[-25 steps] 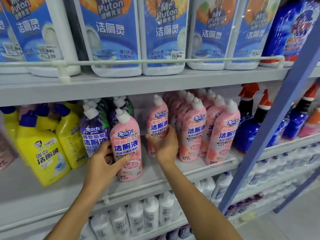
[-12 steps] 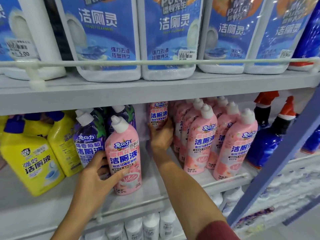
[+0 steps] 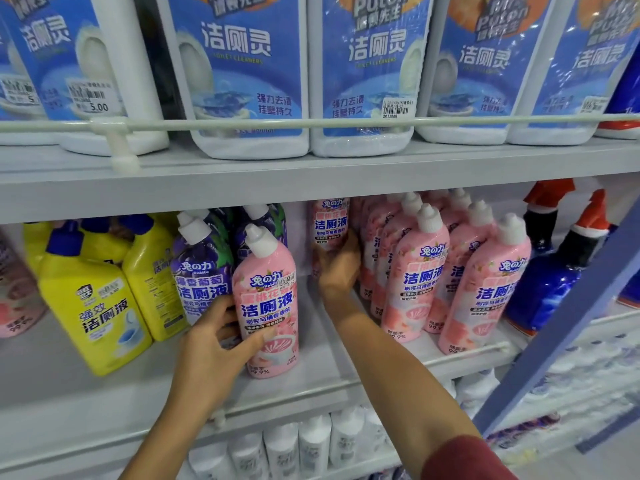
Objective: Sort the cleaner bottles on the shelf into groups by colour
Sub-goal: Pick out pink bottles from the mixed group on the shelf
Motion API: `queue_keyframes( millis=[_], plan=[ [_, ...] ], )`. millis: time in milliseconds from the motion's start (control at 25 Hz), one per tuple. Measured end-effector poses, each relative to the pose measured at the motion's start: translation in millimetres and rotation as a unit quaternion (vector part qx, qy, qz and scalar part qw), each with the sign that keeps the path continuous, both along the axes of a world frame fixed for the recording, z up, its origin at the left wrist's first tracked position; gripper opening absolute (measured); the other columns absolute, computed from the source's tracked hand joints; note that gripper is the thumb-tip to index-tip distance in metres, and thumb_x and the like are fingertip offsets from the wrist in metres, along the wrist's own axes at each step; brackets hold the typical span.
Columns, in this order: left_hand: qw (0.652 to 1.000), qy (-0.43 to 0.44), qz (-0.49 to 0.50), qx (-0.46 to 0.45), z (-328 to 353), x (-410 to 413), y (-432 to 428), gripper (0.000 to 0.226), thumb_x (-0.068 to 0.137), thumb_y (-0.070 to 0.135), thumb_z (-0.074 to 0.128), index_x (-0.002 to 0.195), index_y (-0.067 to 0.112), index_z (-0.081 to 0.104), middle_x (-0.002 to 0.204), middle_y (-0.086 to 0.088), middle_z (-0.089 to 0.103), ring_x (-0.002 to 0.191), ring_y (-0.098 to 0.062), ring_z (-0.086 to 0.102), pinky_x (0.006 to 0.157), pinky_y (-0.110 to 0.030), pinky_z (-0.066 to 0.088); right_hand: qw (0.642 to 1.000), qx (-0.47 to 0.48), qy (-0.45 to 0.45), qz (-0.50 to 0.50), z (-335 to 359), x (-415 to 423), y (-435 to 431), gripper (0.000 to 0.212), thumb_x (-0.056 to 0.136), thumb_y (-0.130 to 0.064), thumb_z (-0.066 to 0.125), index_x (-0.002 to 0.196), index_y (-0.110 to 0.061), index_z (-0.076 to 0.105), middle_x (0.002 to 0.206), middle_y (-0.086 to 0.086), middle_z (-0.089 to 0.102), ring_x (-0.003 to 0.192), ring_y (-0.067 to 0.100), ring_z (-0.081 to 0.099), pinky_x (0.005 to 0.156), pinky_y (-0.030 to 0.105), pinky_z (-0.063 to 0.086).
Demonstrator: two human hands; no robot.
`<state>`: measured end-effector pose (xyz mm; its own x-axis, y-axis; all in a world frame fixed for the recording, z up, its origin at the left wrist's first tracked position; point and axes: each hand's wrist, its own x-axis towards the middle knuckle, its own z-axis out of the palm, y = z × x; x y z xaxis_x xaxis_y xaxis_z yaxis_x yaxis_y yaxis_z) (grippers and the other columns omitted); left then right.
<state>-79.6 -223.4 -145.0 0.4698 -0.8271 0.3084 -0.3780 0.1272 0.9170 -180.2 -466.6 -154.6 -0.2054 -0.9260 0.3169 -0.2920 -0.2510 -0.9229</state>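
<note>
On the middle shelf (image 3: pixel 104 393) my left hand (image 3: pixel 216 341) wraps around the lower part of a single pink cleaner bottle (image 3: pixel 268 306) that stands upright in front of the purple bottles (image 3: pixel 201 268). My right hand (image 3: pixel 337 268) grips another pink bottle (image 3: pixel 329 223) deep in the shelf, its cap hidden by the shelf above. It sits just left of the group of pink bottles (image 3: pixel 450 271). Yellow bottles with blue caps (image 3: pixel 93 299) stand at the left.
Blue spray bottles with red triggers (image 3: pixel 554 271) stand at the right, behind a slanted blue post (image 3: pixel 571 317). Large white jugs with blue labels (image 3: pixel 249 74) fill the upper shelf behind a white rail (image 3: pixel 311 123). White bottles (image 3: pixel 311 445) line the lower shelf.
My right hand has pushed its pink bottle from the shelf front toward the back, beside the pink group. My left hand has stayed on the single pink bottle. The camera has moved closer.
</note>
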Motion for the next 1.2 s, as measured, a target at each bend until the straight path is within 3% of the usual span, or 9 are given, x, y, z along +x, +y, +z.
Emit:
queue_keyframes(
  millis=[120,200,280,440,600,800,920,1040,1200],
  plan=[
    [1.0,-0.003,0.001,-0.002,1.3,-1.6,2.4,0.046,0.072,0.016,0.09,0.109,0.024,0.064,0.098,0.01,0.078,0.092,-0.008,0.074,0.082,-0.038,0.061,0.997,0.022,-0.022,0.068,10.5,-14.7,17.2,0.077,0.079,-0.024,0.087,0.145,-0.016,0.049,0.12,0.003,0.07,0.101,0.014,0.069,0.09,0.016,0.05],
    [1.0,0.003,-0.001,-0.001,0.6,-2.8,2.4,0.045,0.074,0.015,0.089,0.11,0.023,0.064,0.1,0.008,0.077,0.093,-0.008,0.074,0.083,-0.038,0.061,0.987,0.029,-0.077,0.141,16.6,-28.4,37.0,0.074,0.08,-0.01,0.086,0.144,-0.013,0.048,0.115,-0.002,0.066,0.088,-0.009,0.064,0.081,0.005,0.051],
    [1.0,0.01,-0.003,-0.003,-2.0,-2.5,2.4,0.042,0.075,0.014,0.087,0.11,0.02,0.063,0.102,0.007,0.077,0.094,-0.009,0.074,0.084,-0.039,0.061,0.969,0.034,-0.1,0.225,19.5,-45.5,58.0,0.072,0.084,-0.005,0.081,0.145,-0.012,0.044,0.122,-0.002,0.062,0.092,-0.017,0.062,0.083,0.008,0.052],
    [1.0,0.014,-0.014,-0.008,-5.3,-6.6,1.0,0.042,0.079,0.013,0.085,0.114,0.018,0.062,0.104,0.007,0.076,0.096,-0.006,0.073,0.084,-0.03,0.06,0.92,0.062,-0.146,0.357,14.5,-92.3,86.4,0.068,0.081,-0.003,0.081,0.142,-0.014,0.052,0.134,0.007,0.065,0.121,0.021,0.066,0.09,0.025,0.057],
    [0.999,0.005,-0.043,-0.007,-2.5,-19.7,-5.4,0.045,0.081,0.01,0.083,0.119,0.02,0.06,0.105,0.012,0.074,0.095,-0.001,0.071,0.078,-0.017,0.056,0.898,0.076,-0.074,0.427,2.2,-120.6,114.2,0.071,0.079,-0.004,0.082,0.142,-0.017,0.052,0.136,0.006,0.065,0.118,0.023,0.068,0.095,0.034,0.057],
    [0.995,-0.016,-0.098,0.012,-1.9,-35.0,-22.5,0.048,0.083,0.01,0.081,0.125,0.02,0.06,0.108,0.007,0.075,0.101,-0.008,0.071,0.088,-0.028,0.059,0.936,0.0,-0.008,0.353,-16.8,-119.8,128.5,0.065,0.077,-0.015,0.089,0.133,-0.01,0.058,0.124,0.0,0.07,0.112,0.015,0.068,0.091,0.027,0.057],
    [0.994,-0.008,-0.105,0.007,-3.0,-42.5,-29.0,0.048,0.082,0.012,0.082,0.125,0.019,0.062,0.11,0.005,0.075,0.103,-0.011,0.072,0.091,-0.032,0.059,0.952,-0.031,0.017,0.304,-16.5,-123.1,131.3,0.065,0.073,-0.028,0.092,0.127,-0.012,0.058,0.117,-0.005,0.072,0.106,0.011,0.07,0.091,0.033,0.059],
    [0.998,0.015,-0.062,-0.021,-3.7,-44.9,-24.2,0.04,0.082,0.008,0.082,0.119,0.014,0.068,0.107,0.003,0.076,0.098,-0.01,0.073,0.089,-0.031,0.06,0.965,-0.046,0.051,0.255,-19.0,-115.7,143.3,0.07,0.072,-0.037,0.092,0.129,-0.02,0.055,0.12,-0.01,0.069,0.108,0.002,0.066,0.091,0.032,0.058],
    [0.992,0.053,0.068,-0.096,1.7,-31.9,-1.7,0.025,0.082,0.006,0.081,0.104,0.014,0.072,0.095,0.0,0.076,0.089,-0.011,0.073,0.078,-0.019,0.057,0.985,-0.047,0.083,0.144,-22.1,-86.4,168.3,0.089,0.067,-0.054,0.087,0.139,-0.026,0.043,0.128,-0.009,0.057,0.116,0.008,0.058,0.092,0.036,0.055]
  ],
)
